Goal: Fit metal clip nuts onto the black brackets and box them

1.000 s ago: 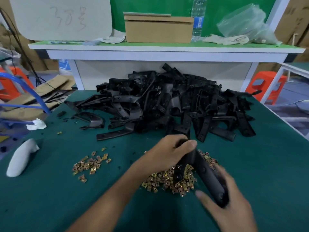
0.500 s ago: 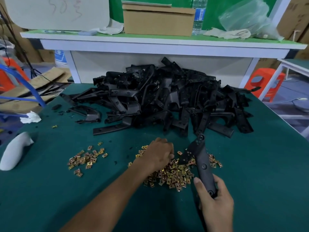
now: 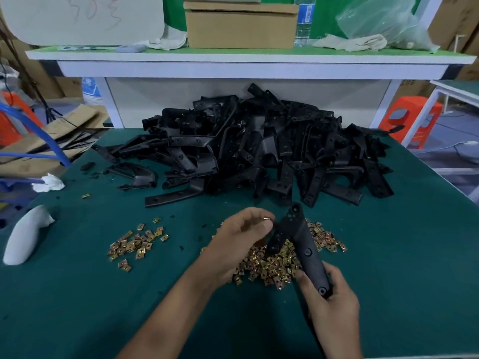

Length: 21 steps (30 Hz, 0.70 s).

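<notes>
My right hand point(image 3: 330, 301) grips the near end of a long black bracket point(image 3: 302, 244), which points away from me over a heap of brass-coloured clip nuts point(image 3: 274, 265). My left hand point(image 3: 241, 242) pinches one clip nut point(image 3: 265, 218) between thumb and fingertips, just left of the bracket's far arm. A second, smaller scatter of clip nuts point(image 3: 137, 244) lies to the left. A big pile of black brackets point(image 3: 259, 151) fills the back of the green table point(image 3: 401, 255).
A cardboard box point(image 3: 241, 24) stands on the raised shelf point(image 3: 233, 63) behind the pile, beside a water bottle point(image 3: 304, 22) and a plastic bag point(image 3: 383, 22). A white moulded part point(image 3: 24, 237) and crumpled tissue point(image 3: 48, 182) lie at the table's left edge.
My left hand dipped into the clip-nut heap and has come up pinching one nut beside the bracket. My right hand swung the bracket more upright and shifted it slightly.
</notes>
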Tool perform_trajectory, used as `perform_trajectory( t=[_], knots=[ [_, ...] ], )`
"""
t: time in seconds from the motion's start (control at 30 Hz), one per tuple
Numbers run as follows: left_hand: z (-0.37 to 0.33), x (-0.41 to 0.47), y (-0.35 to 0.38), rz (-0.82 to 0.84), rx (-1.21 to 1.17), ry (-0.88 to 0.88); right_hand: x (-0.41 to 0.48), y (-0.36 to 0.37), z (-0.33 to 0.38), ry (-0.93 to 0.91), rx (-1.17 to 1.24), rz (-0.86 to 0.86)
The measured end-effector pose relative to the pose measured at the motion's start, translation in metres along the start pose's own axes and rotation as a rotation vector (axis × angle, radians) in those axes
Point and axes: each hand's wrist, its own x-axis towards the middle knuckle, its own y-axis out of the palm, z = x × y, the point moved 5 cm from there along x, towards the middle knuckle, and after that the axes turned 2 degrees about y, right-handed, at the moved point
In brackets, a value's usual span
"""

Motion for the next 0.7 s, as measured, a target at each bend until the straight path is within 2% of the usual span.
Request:
perform_trajectory(
  t=[0.3, 0.47, 0.7],
  knots=[
    [0.004, -0.008, 0.0, -0.007, -0.13, -0.051, -0.001, 0.0, 0.004, -0.048, -0.011, 0.018],
    [0.006, -0.011, -0.006, -0.019, -0.059, -0.041, 0.0, 0.0, 0.002, -0.07, -0.009, 0.024],
    [0.007, -0.015, -0.004, 0.047, -0.048, -0.073, 0.0, 0.001, -0.003, -0.08, -0.022, 0.028]
  ],
)
